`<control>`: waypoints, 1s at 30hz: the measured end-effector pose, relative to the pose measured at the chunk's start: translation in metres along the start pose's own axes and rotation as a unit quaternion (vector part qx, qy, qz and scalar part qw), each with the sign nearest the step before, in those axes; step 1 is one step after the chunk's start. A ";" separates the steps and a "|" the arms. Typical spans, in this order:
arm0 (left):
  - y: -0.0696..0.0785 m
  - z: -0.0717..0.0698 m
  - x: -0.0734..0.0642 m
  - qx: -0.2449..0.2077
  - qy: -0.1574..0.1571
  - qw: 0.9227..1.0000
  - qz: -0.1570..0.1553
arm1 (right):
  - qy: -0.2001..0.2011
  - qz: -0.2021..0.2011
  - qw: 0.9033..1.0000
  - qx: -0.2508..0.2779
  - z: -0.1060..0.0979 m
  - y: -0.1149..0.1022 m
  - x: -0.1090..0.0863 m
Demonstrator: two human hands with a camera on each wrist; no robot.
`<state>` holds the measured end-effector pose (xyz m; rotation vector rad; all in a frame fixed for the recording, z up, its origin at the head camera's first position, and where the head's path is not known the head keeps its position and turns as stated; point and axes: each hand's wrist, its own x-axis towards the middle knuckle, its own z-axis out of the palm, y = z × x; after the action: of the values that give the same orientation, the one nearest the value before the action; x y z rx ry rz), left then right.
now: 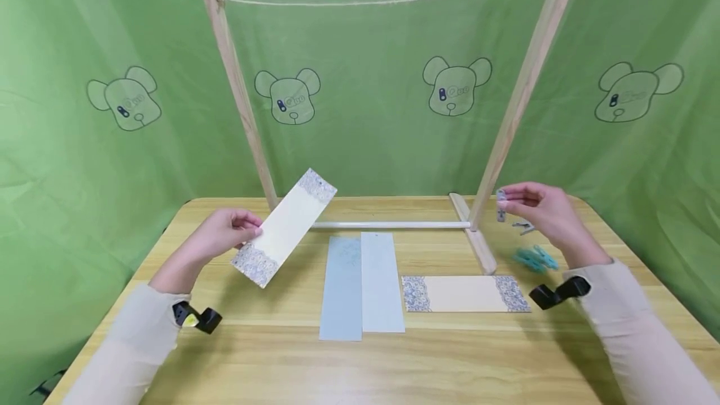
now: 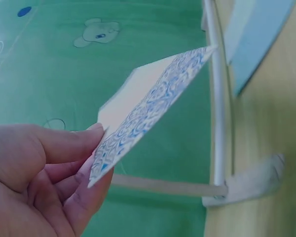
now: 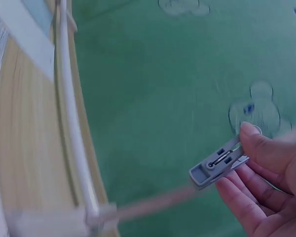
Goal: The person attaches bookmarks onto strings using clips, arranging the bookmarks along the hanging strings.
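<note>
Tilted above the table at the left, a cream card with blue lace-patterned ends (image 1: 289, 224) is pinched by my left hand (image 1: 227, 233) near its lower end. The left wrist view shows thumb and fingers on the card's edge (image 2: 153, 98). My right hand (image 1: 542, 211) holds a grey clothespin (image 1: 501, 206) in the air beside the right post. In the right wrist view the clothespin (image 3: 219, 163) sits between thumb and fingers, its spring visible. Several teal clothespins (image 1: 537, 259) and a grey clothespin (image 1: 524, 227) lie on the table below that hand.
A wooden frame with a right post (image 1: 520, 92), left post (image 1: 239, 92) and white bottom bar (image 1: 388, 225) carries a string (image 1: 360, 3) across its top. Two pale blue cards (image 1: 342, 292) and another lace-ended card (image 1: 464, 294) lie on the wooden table (image 1: 270, 355). A green curtain (image 1: 360, 124) hangs behind.
</note>
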<state>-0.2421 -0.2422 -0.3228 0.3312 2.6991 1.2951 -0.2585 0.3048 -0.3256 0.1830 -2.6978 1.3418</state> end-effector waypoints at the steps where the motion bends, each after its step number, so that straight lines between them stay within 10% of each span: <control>1: 0.003 0.000 0.001 -0.002 0.005 1.000 0.003 | -0.004 -0.009 1.000 0.004 0.003 -0.007 0.003; 30: 0.070 0.013 0.050 -0.159 0.164 0.973 0.037 | -0.042 -0.066 0.978 0.192 0.029 -0.217 0.098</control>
<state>-0.2781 -0.1770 -0.2773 0.1955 2.6807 1.9241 -0.3216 0.1467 -0.1565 0.4540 -2.4077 1.8343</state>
